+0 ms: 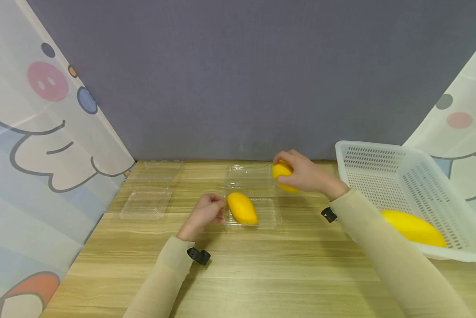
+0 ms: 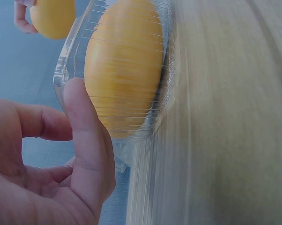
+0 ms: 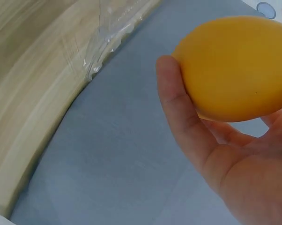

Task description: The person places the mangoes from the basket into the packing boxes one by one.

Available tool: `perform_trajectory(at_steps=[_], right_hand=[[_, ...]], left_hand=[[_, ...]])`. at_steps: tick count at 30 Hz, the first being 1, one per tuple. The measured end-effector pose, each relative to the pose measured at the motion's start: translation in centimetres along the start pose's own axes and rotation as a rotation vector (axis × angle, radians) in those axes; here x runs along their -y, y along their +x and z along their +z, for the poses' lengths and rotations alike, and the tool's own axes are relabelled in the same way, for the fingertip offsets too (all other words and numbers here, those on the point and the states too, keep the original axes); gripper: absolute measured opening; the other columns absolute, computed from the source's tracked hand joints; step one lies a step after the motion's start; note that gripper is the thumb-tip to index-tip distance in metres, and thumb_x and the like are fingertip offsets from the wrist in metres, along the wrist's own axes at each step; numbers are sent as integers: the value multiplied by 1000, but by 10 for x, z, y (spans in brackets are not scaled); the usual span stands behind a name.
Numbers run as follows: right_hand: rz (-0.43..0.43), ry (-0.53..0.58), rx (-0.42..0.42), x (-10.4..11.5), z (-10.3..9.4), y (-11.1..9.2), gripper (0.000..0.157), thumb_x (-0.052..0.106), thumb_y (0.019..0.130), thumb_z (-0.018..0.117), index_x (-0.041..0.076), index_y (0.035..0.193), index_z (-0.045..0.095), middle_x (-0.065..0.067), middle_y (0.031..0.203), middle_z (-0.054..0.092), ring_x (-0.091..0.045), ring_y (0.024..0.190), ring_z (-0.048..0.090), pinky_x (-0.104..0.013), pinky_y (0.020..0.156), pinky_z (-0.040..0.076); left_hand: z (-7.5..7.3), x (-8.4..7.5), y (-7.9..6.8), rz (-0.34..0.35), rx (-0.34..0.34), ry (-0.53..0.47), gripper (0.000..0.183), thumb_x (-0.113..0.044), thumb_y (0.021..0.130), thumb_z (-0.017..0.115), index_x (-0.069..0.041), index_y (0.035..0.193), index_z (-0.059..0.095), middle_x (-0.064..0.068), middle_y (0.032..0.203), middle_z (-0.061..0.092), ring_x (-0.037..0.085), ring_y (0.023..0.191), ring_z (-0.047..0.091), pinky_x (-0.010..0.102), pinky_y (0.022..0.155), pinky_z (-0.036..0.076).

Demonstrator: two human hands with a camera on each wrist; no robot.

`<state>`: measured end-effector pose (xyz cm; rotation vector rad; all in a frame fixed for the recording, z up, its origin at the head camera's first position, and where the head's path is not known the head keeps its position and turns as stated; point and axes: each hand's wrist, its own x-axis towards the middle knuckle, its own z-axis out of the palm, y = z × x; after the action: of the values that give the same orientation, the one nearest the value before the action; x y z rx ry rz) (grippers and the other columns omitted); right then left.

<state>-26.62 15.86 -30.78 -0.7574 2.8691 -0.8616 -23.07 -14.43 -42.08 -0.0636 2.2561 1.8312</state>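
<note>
Head view: a yellow oval fruit [image 1: 242,208] lies in the near half of a clear, hinged plastic box [image 1: 266,215]; another clear plastic box [image 1: 146,203] lies left. The beige right sleeve [image 1: 375,236] hides one corner of a white perforated plastic basket [image 1: 371,192] holding a long yellow fruit [image 1: 414,229]. Left wrist: the left hand [image 2: 87,168] pinches the box's rim. Right wrist: the right hand [image 3: 244,173] grips a second yellow oval fruit [image 3: 237,68].

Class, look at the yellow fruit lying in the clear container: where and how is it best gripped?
Probably across the middle of the yellow fruit, from above, squeezing its opposite long sides. It lies down, longer than wide, its flanks rounded; the clear container is open on top, but its walls would hinder a low sideways approach.
</note>
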Motion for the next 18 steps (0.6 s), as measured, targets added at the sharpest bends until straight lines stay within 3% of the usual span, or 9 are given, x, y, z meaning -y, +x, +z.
perform_trajectory(at_steps=[18], right_hand=[[-8,24,44,4,27,-1,44,23,84,64,16,127,58,-13,117,51,-25,81,54,-34,63,48]], left_hand=[[0,-4,-3,2,-3,3,24,-9,102,54,8,117,61,16,85,60,20,65,58,31,61,60]])
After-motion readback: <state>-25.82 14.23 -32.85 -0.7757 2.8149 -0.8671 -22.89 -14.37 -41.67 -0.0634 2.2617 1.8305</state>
